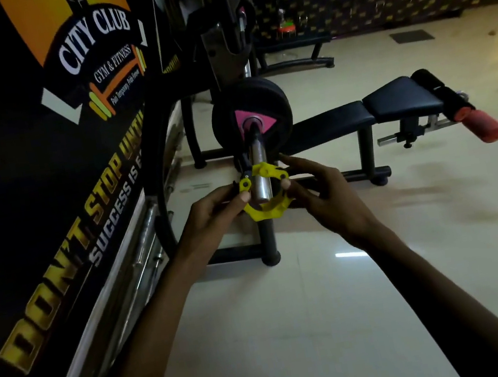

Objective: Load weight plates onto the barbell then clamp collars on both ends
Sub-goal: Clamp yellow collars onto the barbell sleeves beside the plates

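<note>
Left hand (pixel 212 210) and right hand (pixel 323 189) pinch the yellow collar (pixel 265 210) ringed around the barbell sleeve (pixel 259 167) tip, outboard of the black plate (pixel 272 96); dim light obscures its latch position

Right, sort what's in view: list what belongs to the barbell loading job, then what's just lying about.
Job in hand:
yellow plastic clamp collar, around the sleeve end, lever open
steel barbell sleeve
black round weight plate with pink label, already loaded
left hand and right hand, both holding the collar

Lying about:
black padded bench
red foam roller pad
</note>
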Motion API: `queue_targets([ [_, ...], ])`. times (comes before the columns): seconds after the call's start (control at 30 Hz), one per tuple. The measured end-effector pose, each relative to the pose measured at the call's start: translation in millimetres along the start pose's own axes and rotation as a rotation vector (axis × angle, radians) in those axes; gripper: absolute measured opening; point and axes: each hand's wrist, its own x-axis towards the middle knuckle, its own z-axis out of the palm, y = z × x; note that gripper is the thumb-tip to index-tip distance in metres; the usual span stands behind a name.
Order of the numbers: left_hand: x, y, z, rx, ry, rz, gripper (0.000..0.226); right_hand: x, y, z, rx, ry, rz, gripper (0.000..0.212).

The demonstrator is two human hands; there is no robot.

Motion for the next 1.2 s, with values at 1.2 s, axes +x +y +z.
queue_targets([
  [1.2, 204, -66, -29, 0.315, 0.209, 0.066, 0.034, 178, 95, 19, -0.434, 0.257, -0.051, 0.036],
])
